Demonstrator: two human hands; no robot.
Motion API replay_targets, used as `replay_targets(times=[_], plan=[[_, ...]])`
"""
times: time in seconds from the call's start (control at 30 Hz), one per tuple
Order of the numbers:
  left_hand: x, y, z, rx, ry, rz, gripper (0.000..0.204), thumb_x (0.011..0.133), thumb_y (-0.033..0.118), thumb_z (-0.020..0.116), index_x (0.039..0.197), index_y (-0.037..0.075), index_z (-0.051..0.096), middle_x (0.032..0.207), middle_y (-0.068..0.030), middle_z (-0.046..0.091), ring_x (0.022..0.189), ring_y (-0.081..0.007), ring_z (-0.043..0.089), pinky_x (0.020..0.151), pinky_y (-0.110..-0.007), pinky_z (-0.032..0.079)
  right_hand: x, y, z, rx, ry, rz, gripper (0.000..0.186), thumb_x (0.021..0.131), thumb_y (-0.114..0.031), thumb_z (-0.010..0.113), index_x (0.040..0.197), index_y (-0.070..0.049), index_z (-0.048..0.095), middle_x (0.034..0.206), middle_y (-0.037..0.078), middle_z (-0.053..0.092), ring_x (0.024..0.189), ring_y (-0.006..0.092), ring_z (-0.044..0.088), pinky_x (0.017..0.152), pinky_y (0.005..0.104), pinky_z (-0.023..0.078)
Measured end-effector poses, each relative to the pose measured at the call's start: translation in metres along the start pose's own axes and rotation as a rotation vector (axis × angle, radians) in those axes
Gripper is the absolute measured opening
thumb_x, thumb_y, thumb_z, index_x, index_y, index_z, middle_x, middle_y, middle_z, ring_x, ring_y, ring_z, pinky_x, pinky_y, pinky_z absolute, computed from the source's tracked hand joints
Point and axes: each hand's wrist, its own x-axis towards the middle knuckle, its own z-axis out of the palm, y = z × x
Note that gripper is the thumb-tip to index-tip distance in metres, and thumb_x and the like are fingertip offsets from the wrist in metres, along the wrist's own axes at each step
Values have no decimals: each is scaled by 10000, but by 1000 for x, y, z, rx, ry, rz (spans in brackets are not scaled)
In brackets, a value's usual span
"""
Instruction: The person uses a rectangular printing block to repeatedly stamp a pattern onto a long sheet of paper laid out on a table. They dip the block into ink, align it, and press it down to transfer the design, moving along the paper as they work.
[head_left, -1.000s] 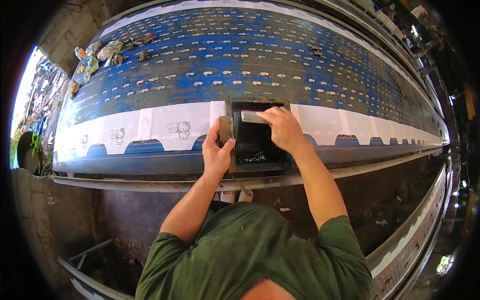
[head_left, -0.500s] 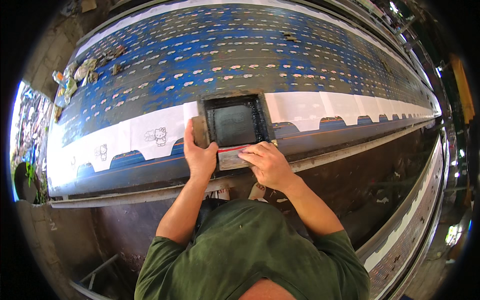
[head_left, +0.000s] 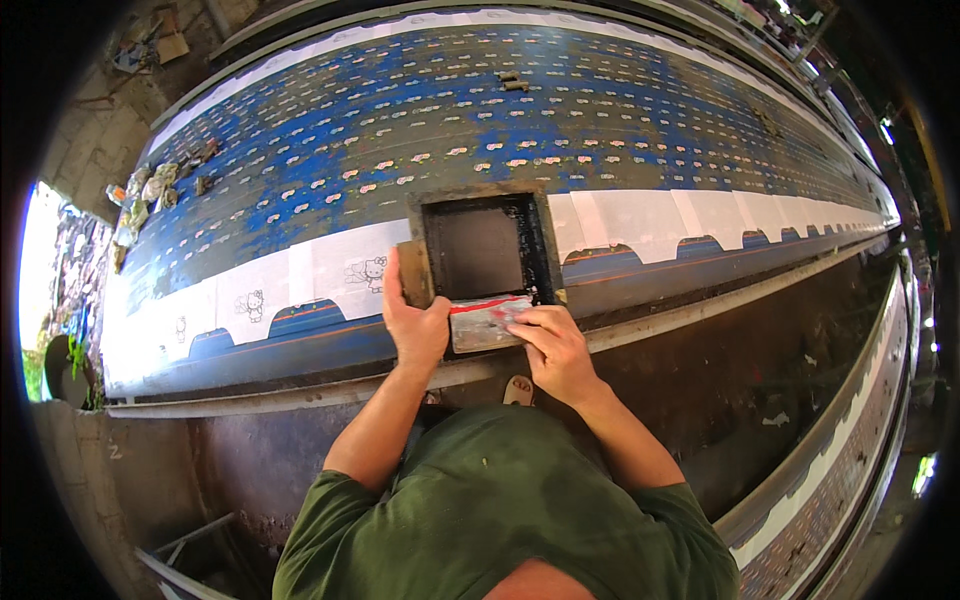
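A rectangular screen-printing frame [head_left: 480,190], smeared black inside, is over the strip of white sheets along the table's near side. Whether it touches the sheets I cannot tell. My left hand [head_left: 416,328] grips its near left corner beside a brown wooden block [head_left: 412,268], thumb bent inward. At the near edge of the frame is a flat, pale squeegee [head_left: 480,328] with a red stripe. The fingers of my right hand [head_left: 552,348] are closed on its right end. Left of the frame, a white sheet [head_left: 335,262] bears a black outline of a cartoon cat.
The long table [head_left: 330,130] has blue and grey patches and rows of small printed marks. Crumpled rags [head_left: 158,185] lie at its far left. A ledge [head_left: 250,402] runs along its near edge, and another printed table [head_left: 815,510] stands at the lower right.
The view has turned slightly. The frame and both hands now appear nearer the closest printed cat on the left. The mesh looked grey with a faint figure; now it is plain dark brown.
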Motion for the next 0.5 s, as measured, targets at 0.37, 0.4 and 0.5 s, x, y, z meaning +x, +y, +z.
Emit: replay_targets(times=[0.37,0.4,0.5], plan=[[-17,4,74,-44,3,-148,961,794,-101,712,1706,-56,416,1559,-203,633,1397,-256,642,1175,-372,509,-13,54,-67,-52,-109,-110,385,838,60,768,1198,-72,807,1232,87,745,1187,330,700,1016,488,544],[-16,5,74,-30,-3,-160,962,796,-100,714,1709,-55,411,1556,-201,633,1393,-254,644,1172,-372,511,-10,55,-68,-61,-126,-128,394,834,47,774,1208,-73,802,1231,83,743,1188,322,699,1017,487,538],[-16,7,75,-60,-12,-192,968,806,-98,715,1718,-51,395,1549,-195,636,1382,-253,647,1164,-374,516,2,53,-67,-96,-174,-184,441,809,17,812,1243,-60,788,1233,90,741,1179,323,695,1028,489,527]])
